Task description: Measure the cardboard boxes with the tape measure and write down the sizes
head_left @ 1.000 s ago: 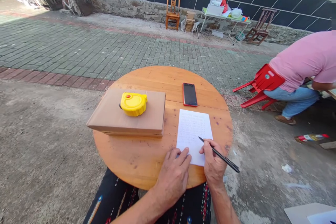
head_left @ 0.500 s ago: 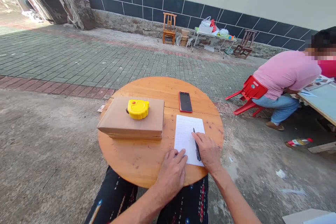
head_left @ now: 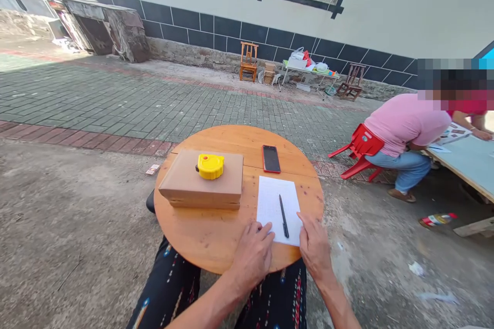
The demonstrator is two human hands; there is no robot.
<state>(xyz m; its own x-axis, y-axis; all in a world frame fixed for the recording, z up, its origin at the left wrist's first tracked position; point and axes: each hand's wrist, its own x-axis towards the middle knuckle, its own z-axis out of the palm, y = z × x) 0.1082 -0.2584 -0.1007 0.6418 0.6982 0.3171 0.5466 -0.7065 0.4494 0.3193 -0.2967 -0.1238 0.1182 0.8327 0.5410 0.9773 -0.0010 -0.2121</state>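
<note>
A round wooden table [head_left: 216, 231] stands in front of me. My left hand [head_left: 252, 252] rests flat on it, fingertips touching the near left corner of a white sheet of paper [head_left: 272, 200]. A black pen [head_left: 283, 216] lies loose on the sheet. My right hand [head_left: 314, 244] lies open at the sheet's near right corner, holding nothing. A cardboard box [head_left: 193, 185] on the left carries a yellow tape measure [head_left: 210, 166]. A red-cased phone [head_left: 271, 158] lies beyond the paper.
A person in a pink shirt [head_left: 405, 121] sits on a red plastic chair [head_left: 358, 146] at another table [head_left: 469, 162] to the right. A bottle [head_left: 436, 219] lies on the ground there. Wooden chairs [head_left: 248, 61] and a folding table [head_left: 306, 69] stand by the far wall.
My right hand laid the pen down on the paper and drew back to the sheet's corner. The view tilted upward, showing more of the wall.
</note>
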